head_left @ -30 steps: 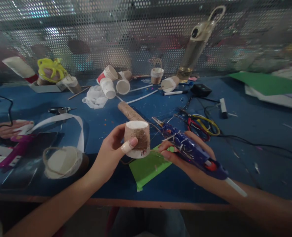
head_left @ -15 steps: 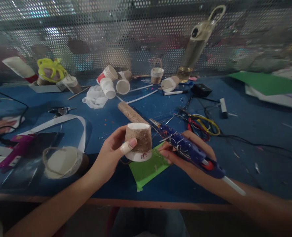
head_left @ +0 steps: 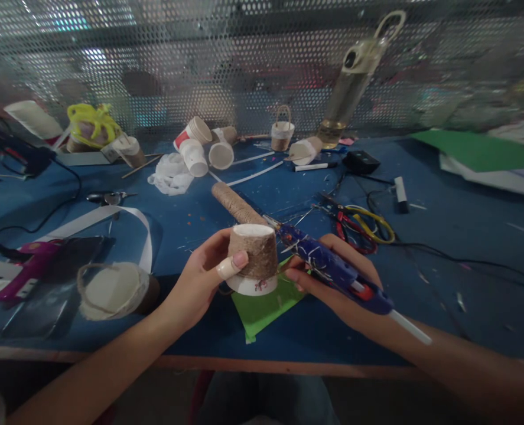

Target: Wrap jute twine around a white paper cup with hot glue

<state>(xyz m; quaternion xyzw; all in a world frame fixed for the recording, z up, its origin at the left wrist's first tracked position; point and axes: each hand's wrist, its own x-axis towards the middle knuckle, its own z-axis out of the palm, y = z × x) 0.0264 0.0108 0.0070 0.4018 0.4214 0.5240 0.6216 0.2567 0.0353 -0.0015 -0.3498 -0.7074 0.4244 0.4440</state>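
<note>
My left hand grips a small paper cup wrapped in brown twine, its narrow end up and its white rim down. A bandage-like wrap is round the left thumb. In my right hand is a blue glue gun with a white glue stick out of its back; its nozzle is beside the cup's upper right edge. The right fingertips also pinch twine near the cup's side. Under the hands lies a green sheet. Behind the cup is a roll of twine.
Left: a magenta glue gun, a twine-handled cup, white ribbon, and another dark tool at the edge. Behind: cups and a tall bottle. Right: scissors and cables.
The cup and my left hand have shifted slightly right, and the glue gun slightly left, so its nozzle is closer to the cup. A dark tool has appeared at the far left.
</note>
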